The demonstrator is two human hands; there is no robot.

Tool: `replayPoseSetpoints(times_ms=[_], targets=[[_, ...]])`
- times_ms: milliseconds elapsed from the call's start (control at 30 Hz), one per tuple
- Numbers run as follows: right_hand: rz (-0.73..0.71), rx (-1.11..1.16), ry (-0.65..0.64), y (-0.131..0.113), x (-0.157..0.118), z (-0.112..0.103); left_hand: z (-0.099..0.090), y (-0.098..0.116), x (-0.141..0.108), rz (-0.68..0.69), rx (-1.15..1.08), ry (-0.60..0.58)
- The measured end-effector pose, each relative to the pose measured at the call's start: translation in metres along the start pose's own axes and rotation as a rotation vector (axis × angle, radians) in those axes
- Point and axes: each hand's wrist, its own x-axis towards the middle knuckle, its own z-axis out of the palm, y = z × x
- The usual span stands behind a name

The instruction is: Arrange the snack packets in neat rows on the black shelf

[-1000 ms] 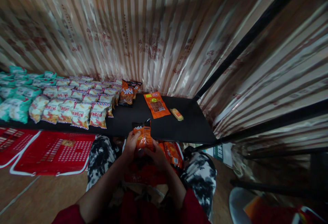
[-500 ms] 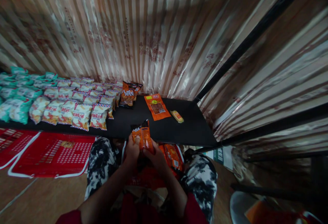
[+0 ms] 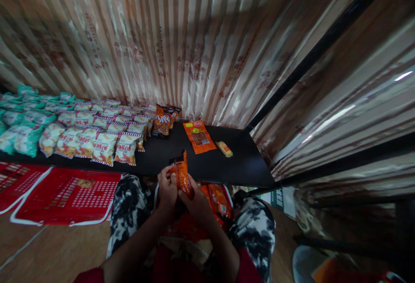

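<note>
An orange and black snack bag is held upright between my hands, at the front edge of the black shelf. My left hand grips its left side, and my right hand is closed on its lower right side. Below my hands, more orange snack bags sit in a container between my knees, partly hidden by my forearms. On the shelf lie a flat orange packet and a small yellow packet. Similar orange and black bags stand against the back.
Rows of white and yellow snack bags fill the shelf to the left, followed by teal bags. Red baskets with white handles stand on the floor at left. A black metal bar slants up at right, before striped sheeting.
The snack bag in my hands has turned so that it shows narrower, more edge-on. My hands have shifted slightly with it, both still holding it.
</note>
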Motion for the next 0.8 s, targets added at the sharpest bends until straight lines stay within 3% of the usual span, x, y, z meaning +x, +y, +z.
replayPoseSetpoints(times_ms=[200,367,567,800], targets=[[-0.151,-0.062,0.040,0.000,-0.002,0.003,-0.008,0.007,-0.002,0.047,0.005,-0.026],[-0.227,-0.163,0.018,-0.001,-0.006,0.005,-0.013,0.009,-0.003,-0.064,-0.078,-0.122],[-0.258,-0.280,0.062,-0.008,-0.011,0.008,-0.027,0.006,-0.005,0.135,0.074,-0.268],[-0.329,-0.363,0.111,-0.015,-0.017,0.013,-0.034,0.021,-0.005,-0.095,-0.168,-0.273]])
